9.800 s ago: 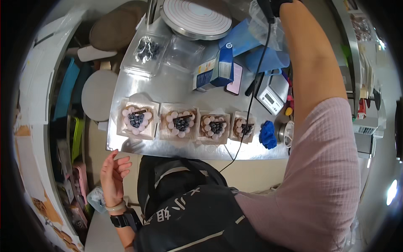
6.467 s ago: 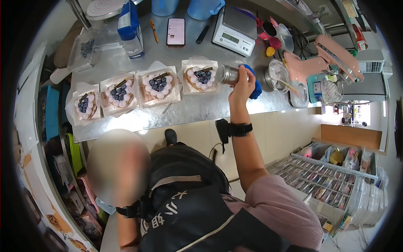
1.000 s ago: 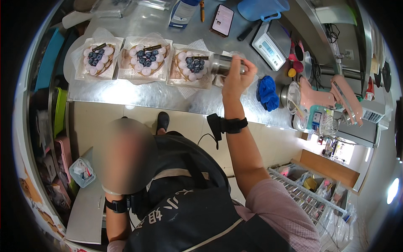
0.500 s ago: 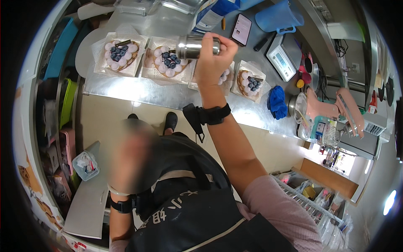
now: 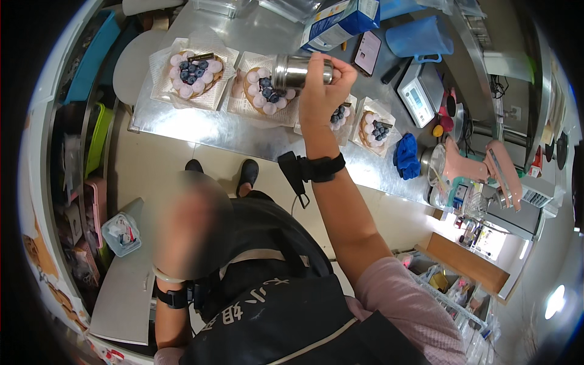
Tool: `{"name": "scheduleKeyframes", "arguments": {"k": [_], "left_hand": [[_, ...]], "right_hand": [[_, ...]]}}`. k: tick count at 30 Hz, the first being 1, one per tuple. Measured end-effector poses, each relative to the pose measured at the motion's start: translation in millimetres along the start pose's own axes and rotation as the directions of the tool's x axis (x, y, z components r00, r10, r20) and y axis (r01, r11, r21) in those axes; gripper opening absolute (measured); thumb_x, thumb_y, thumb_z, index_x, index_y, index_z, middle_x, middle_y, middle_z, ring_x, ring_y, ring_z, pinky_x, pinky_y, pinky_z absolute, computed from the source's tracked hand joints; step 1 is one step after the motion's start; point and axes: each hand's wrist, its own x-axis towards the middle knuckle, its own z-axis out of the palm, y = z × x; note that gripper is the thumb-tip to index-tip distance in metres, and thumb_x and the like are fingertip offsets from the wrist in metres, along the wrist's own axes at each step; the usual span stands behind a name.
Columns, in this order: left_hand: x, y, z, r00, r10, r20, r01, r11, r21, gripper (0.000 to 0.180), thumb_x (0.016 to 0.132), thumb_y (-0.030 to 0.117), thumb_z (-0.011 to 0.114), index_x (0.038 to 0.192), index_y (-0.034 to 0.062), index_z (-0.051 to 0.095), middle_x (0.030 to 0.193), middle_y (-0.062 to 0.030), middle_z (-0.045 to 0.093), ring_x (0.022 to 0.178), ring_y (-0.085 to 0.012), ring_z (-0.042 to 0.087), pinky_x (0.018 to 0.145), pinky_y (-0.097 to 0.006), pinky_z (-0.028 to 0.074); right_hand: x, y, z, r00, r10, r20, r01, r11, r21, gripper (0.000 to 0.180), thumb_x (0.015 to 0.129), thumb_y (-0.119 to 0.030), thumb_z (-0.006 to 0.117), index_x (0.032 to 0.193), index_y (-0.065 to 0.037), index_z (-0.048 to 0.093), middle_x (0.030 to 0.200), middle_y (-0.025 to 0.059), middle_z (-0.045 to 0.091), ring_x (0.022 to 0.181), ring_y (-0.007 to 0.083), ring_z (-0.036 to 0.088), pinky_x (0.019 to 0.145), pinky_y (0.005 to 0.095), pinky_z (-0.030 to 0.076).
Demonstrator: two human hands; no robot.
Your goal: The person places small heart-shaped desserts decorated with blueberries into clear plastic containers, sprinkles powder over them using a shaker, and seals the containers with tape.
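My right hand (image 5: 327, 91) is wrapped round a metal shaker (image 5: 297, 72), tipped on its side with its end pointing left. The shaker is above a round tart (image 5: 261, 92) topped with pale cream dollops and blueberries, hiding part of it. Left of it sits a similar tart (image 5: 194, 74) with a dark label stuck on top. To the right, another tart (image 5: 339, 117) is partly covered by my right hand and wrist, and beyond it lies one more tart (image 5: 374, 129). My left hand (image 5: 187, 234) is raised near my body, away from the counter; blur hides its fingers.
The tarts rest on printed paper along the steel counter (image 5: 176, 126). Behind stand a blue-and-white carton (image 5: 337, 29), a phone (image 5: 367, 53) and a blue jug (image 5: 420, 39). To the right are a scale (image 5: 418, 97), a blue cloth (image 5: 407, 157) and a pink stand mixer (image 5: 468, 161).
The whole view has shifted, so the counter's things appear farther right. My right hand still holds the shaker on its side over the same tart. My left hand stays raised.
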Motion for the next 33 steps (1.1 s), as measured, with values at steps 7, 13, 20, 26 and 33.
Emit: {"name": "scheduleKeyframes", "arguments": {"k": [7, 13, 20, 26, 33], "left_hand": [[5, 33, -3, 0.994, -0.063, 0.094, 0.07, 0.994, -0.083, 0.018, 0.087, 0.001, 0.047, 0.101, -0.0004, 0.057, 0.062, 0.0007, 0.05, 0.06, -0.0078, 0.056, 0.051, -0.017, 0.041], [7, 29, -6, 0.995, -0.057, 0.084, 0.065, 0.992, -0.104, 0.018, 0.087, 0.001, 0.047, 0.101, -0.0005, 0.057, 0.062, 0.0005, 0.05, 0.06, -0.0078, 0.055, 0.051, -0.018, 0.041], [8, 30, -6, 0.994, -0.045, 0.103, 0.054, 0.995, -0.087, 0.018, 0.087, 0.001, 0.047, 0.101, -0.0007, 0.057, 0.061, 0.0005, 0.051, 0.059, -0.0076, 0.055, 0.051, -0.018, 0.041], [8, 31, -7, 0.996, -0.032, 0.089, 0.04, 0.995, -0.089, 0.017, 0.087, 0.001, 0.047, 0.1, -0.0013, 0.057, 0.059, 0.0016, 0.049, 0.056, -0.0059, 0.053, 0.048, -0.016, 0.039], [6, 34, -16, 0.998, 0.002, 0.067, 0.0, 0.999, -0.04, 0.018, 0.085, 0.0, 0.049, 0.102, -0.0004, 0.057, 0.059, 0.001, 0.049, 0.057, -0.0063, 0.052, 0.052, -0.017, 0.04]], "right_hand": [[-4, 9, -15, 0.999, -0.044, -0.017, 0.042, 0.994, -0.105, 0.028, 0.08, -0.009, 0.062, 0.095, -0.001, 0.04, 0.088, 0.0095, 0.056, 0.075, 0.0091, 0.052, 0.065, 0.0211, 0.044], [1, 13, -37, 0.992, -0.004, -0.124, -0.012, 0.991, -0.13, 0.028, 0.081, -0.012, 0.062, 0.095, 0.0, 0.041, 0.09, 0.0112, 0.056, 0.075, 0.0102, 0.053, 0.065, 0.0211, 0.044], [0, 9, -18, 0.994, -0.1, -0.044, 0.094, 0.987, -0.127, 0.027, 0.08, -0.011, 0.063, 0.095, -0.001, 0.041, 0.087, 0.0098, 0.058, 0.071, 0.01, 0.054, 0.065, 0.0209, 0.044], [2, 11, -9, 0.997, -0.049, 0.062, 0.056, 0.992, -0.111, 0.028, 0.08, -0.009, 0.063, 0.095, -0.001, 0.041, 0.085, 0.0105, 0.061, 0.071, 0.0103, 0.056, 0.064, 0.0214, 0.045], [3, 6, -37, 0.996, 0.006, -0.091, -0.028, 0.97, -0.242, 0.027, 0.079, -0.01, 0.063, 0.094, -0.001, 0.042, 0.09, 0.0121, 0.057, 0.079, 0.0129, 0.055, 0.066, 0.0225, 0.046]]}}
